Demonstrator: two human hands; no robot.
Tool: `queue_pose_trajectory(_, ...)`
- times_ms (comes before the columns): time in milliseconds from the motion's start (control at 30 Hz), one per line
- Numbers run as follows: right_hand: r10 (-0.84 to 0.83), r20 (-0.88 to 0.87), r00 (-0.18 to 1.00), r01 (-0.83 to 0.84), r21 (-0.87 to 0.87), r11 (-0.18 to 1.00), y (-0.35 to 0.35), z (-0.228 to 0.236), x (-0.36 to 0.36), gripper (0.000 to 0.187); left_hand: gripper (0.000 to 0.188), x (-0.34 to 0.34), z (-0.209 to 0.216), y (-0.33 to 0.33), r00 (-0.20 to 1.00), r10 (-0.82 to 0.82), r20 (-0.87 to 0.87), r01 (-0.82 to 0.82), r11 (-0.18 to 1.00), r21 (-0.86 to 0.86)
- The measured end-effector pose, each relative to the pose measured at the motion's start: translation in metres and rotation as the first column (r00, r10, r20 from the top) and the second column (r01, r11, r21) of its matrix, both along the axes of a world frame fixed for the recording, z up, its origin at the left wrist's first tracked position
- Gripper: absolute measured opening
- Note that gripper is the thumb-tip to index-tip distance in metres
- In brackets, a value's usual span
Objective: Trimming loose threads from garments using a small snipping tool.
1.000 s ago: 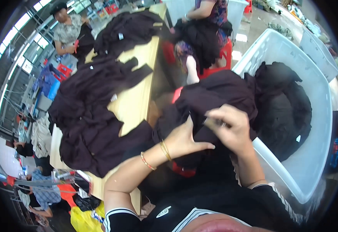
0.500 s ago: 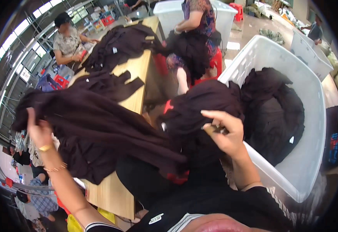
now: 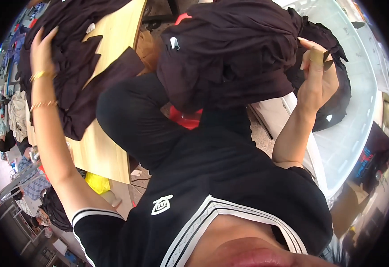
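My left hand reaches to the far left with its fingers stretched apart, over dark brown garments spread on the wooden table. It appears to touch the cloth but does not grip it. My right hand is raised at the right, closed around small thread snips whose dark blade tips stick out past the fingers. Beside it a thick bundle of dark brown garments lies in front of my knees, with a white tag showing on its left side.
The pale wooden table runs along my left. At my right stands a large white plastic tub holding more dark garments. Something red shows between my legs. A yellow bag sits below the table's near end.
My view has tipped downward. The dark garment that trailed from my left hand across to my lap now lies on the table. My right hand still holds the snips.
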State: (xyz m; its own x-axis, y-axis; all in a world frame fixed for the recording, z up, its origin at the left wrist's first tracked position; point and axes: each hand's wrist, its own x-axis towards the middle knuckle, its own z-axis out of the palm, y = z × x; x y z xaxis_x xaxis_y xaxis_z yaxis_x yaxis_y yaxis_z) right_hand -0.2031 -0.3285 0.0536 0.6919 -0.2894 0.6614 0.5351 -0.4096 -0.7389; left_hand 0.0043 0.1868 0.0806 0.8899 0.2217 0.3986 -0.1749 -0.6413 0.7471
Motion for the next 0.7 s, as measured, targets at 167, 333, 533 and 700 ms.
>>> queue_pose_trajectory(167, -0.108, -0.154, 0.982, 0.090, -0.117, 0.989, 0.005, -0.014, 0.008, 0.020, 0.027, -0.031, -0.051, -0.197, 0.658, -0.744, 0.116, 0.397, 0.473, 0.786)
queue_pose_trajectory(333, -0.301, -0.341, 0.891, 0.180, -0.344, 0.922, -0.009, -0.029, 0.017, 0.058, 0.057, -0.049, -0.086, -0.284, 0.490, -0.858, -0.154, 0.852, 0.434, 0.292)
queue_pose_trajectory(533, -0.329, -0.346, 0.878, 0.263, -0.225, 0.938, -0.026, -0.027, 0.015, 0.058, 0.029, -0.058, -0.022, -0.233, 0.337, -0.918, -0.209, 0.787, 0.397, -0.472)
queue_pose_trajectory(700, -0.295, -0.336, 0.894, 0.245, -0.186, 0.952, -0.027, -0.034, 0.021, 0.055, 0.067, -0.107, 0.026, -0.180, 0.608, -0.762, 0.221, 0.605, 0.265, -0.751)
